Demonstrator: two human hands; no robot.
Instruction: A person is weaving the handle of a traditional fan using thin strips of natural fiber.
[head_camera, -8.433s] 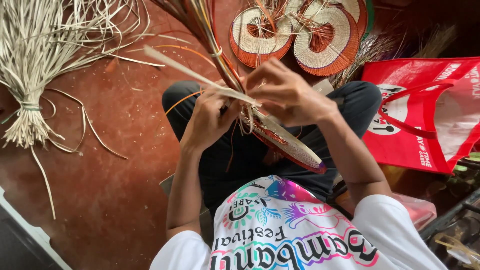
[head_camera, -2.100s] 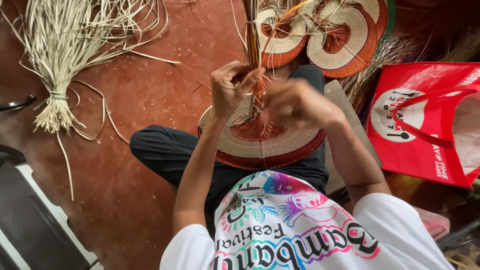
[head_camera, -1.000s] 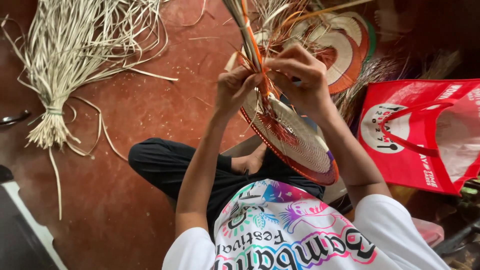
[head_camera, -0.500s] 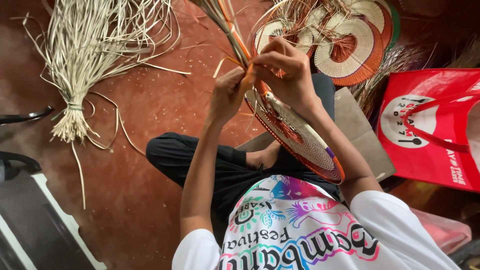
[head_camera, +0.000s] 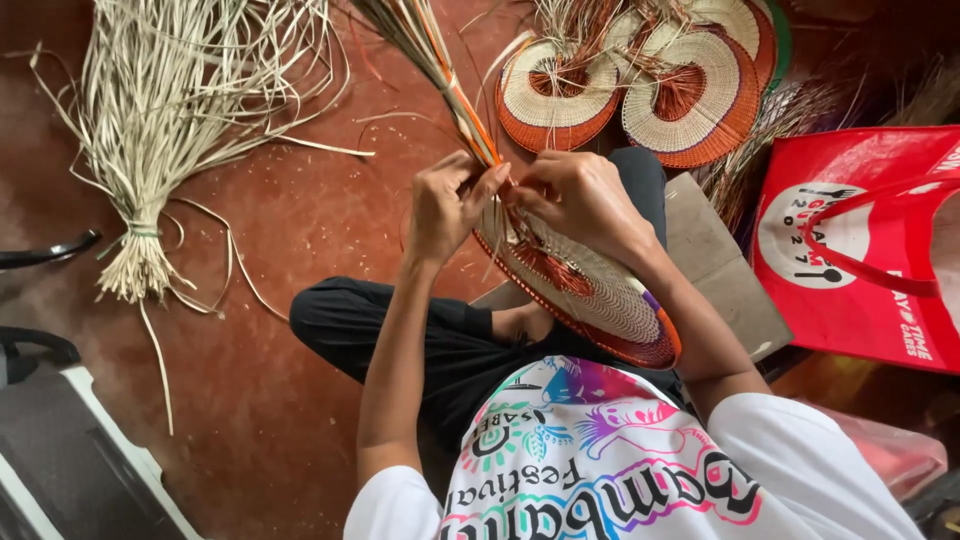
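**Pinched at the neck of a half-woven fan**

Fingers of both hands are closed on the same spot: the left hand (head_camera: 447, 205) pinches the gathered straw strands (head_camera: 440, 70) where they leave the woven fan (head_camera: 590, 290), and the right hand (head_camera: 580, 195) curls over the fan's upper edge, fingertips pressed into the weave beside the left thumb. The fan stands tilted on edge over the person's lap, its loose strands rising away from the body.

Done well, this hold likely calls for steady tension on the bundle and tight, even turns close against the last woven row, so that no gap opens.

The fan is a flat half-round of fine ribbed coils, pale straw banded in rust orange with a purple patch at its lower rim. Two finished fans (head_camera: 640, 80) lie on the red-brown floor (head_camera: 300, 230) beyond. A tied sheaf of dry, pale straw (head_camera: 150, 150) spreads stiff and stringy to the left; a glossy red bag (head_camera: 860, 240) sits to the right.
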